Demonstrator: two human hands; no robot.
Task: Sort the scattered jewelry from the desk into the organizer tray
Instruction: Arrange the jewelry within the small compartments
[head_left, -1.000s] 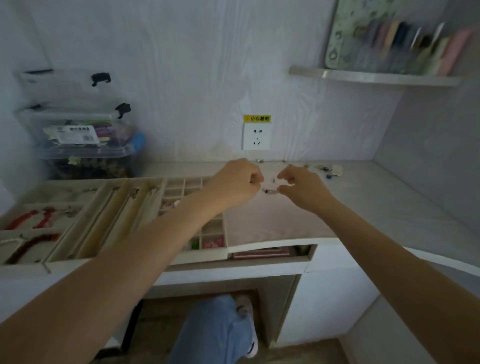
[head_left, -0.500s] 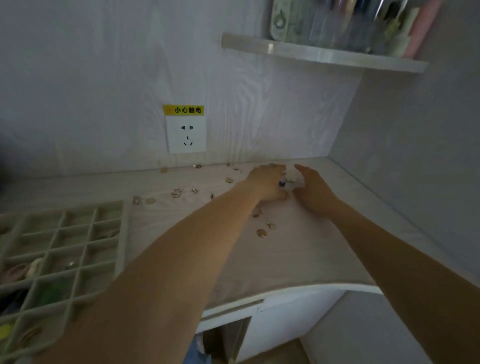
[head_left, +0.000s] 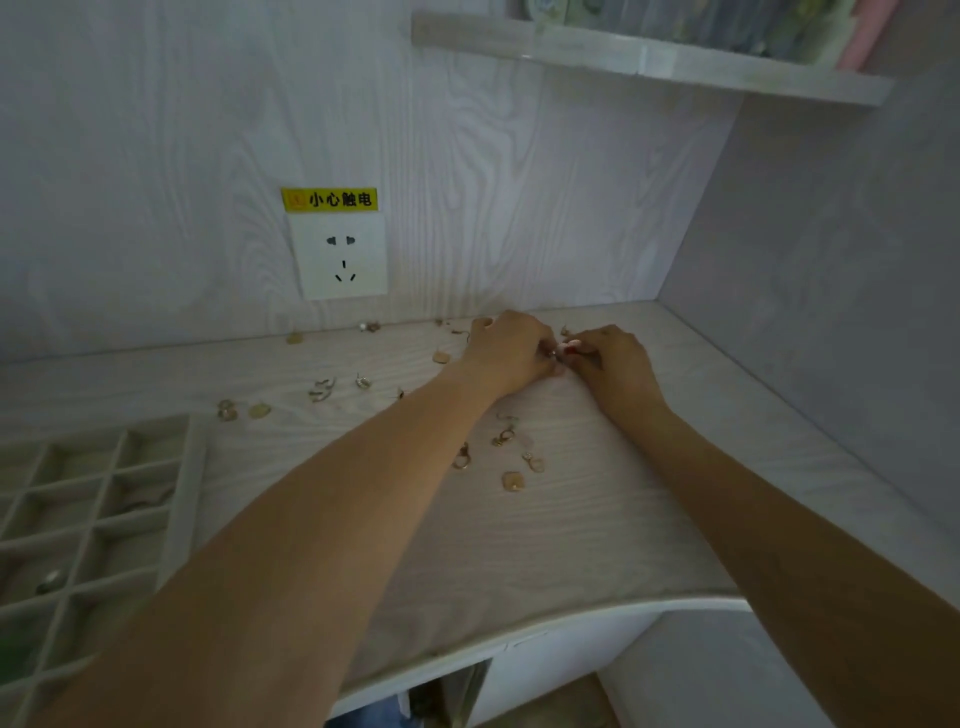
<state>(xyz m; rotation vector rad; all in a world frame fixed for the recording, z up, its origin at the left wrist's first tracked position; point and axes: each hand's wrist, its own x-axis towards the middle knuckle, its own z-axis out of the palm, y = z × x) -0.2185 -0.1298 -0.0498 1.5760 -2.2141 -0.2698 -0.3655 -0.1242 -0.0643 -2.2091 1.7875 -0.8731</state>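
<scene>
Pinching one small jewelry piece (head_left: 563, 349) between both hands at the bench's (head_left: 597, 530) far side.

It shows pale and red, tiny; left hand (head_left: 511, 353) and right hand (head_left: 613, 364) each grip it narrowly. Gold earrings (head_left: 511, 457) lie at 6 o'clock; organizer tray (head_left: 182, 499) at 8 o'clock.

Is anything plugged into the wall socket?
No. The socket is empty: all its slots show bare, with no plug or cord.
</scene>
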